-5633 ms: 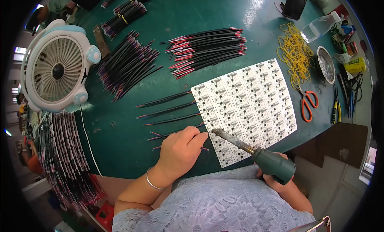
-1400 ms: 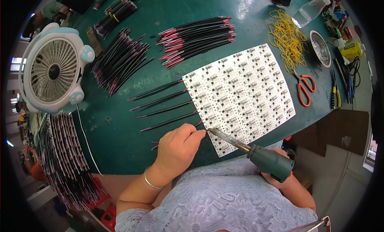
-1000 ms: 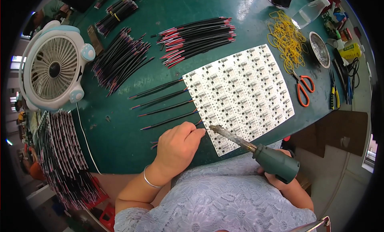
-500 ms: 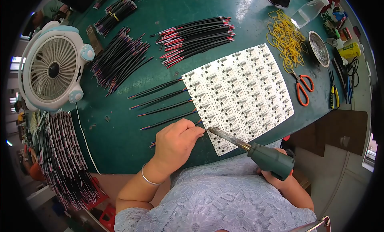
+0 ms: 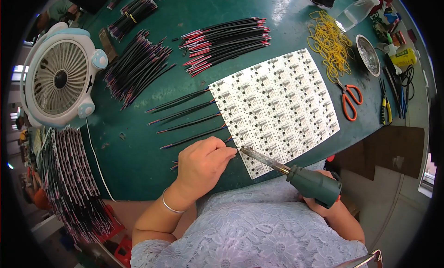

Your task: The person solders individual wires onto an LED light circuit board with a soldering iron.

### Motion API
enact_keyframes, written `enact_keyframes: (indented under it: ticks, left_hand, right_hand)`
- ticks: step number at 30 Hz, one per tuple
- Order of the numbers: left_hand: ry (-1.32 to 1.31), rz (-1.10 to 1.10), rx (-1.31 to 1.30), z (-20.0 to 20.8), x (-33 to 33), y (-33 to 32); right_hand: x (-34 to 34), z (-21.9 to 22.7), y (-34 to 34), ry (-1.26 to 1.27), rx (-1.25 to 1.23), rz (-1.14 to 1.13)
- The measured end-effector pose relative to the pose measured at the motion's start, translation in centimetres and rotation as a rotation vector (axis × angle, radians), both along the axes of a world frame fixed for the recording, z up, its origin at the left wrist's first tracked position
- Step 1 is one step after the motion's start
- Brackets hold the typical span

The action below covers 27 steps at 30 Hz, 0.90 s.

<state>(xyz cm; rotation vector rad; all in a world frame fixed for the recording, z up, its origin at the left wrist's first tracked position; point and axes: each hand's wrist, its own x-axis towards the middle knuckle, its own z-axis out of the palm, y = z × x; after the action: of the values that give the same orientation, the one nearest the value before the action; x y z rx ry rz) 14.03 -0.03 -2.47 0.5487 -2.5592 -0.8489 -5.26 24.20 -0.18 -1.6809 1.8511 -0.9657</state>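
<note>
A white panel of small circuit boards [image 5: 282, 113] lies tilted on the green table. Several black-sleeved wires [image 5: 187, 114] stretch leftward from its left edge. At that edge's lower part, my left hand [image 5: 201, 164] pinches a wire, mostly hidden by the fingers; coloured wire ends [image 5: 174, 165] stick out beyond the hand. My right hand [image 5: 320, 209] is wrapped round a green-bodied soldering iron [image 5: 315, 186] and partly hidden behind it. The iron's metal tip meets the panel's edge right by my left fingertips. Whether solder is between them is too small to tell.
Bundled black wires with red and white ends [image 5: 226, 43] lie beyond the panel, with a darker pile [image 5: 138, 69] to their left. A fan [image 5: 60, 78] stands at left. Yellow rubber bands [image 5: 328, 43], a metal bowl [image 5: 368, 55], orange-handled scissors [image 5: 351, 104] and pliers [image 5: 385, 106] are at right.
The whole view has shifted very slightly. Both hands, the soldering iron and the panel keep the same places relative to each other.
</note>
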Motion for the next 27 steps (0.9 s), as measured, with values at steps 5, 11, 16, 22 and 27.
enact_keyframes:
  ticks: [5,11,16,22,27]
  left_hand:
    - [0.043,0.006,-0.006,0.1,0.9,-0.3]
    - [-0.055,-0.070,-0.146,0.6,0.8,-0.4]
    - [0.071,0.177,-0.351,3.5,1.3,-9.8]
    - [-0.032,0.592,-0.444,0.4,0.8,-21.2]
    - [-0.045,0.372,-0.602,-0.4,-0.1,-21.4]
  right_hand:
    - [0.6,-0.8,1.2,-0.215,0.086,-0.057]
    - [-0.1,-1.9,0.1,-0.961,-0.209,-0.569]
    - [0.2,-1.5,-1.6,-0.950,-0.260,-0.524]
    - [0.5,-2.4,-1.4,-0.947,-0.256,-0.485]
    - [0.3,-2.8,0.9,-1.037,-0.158,-0.414]
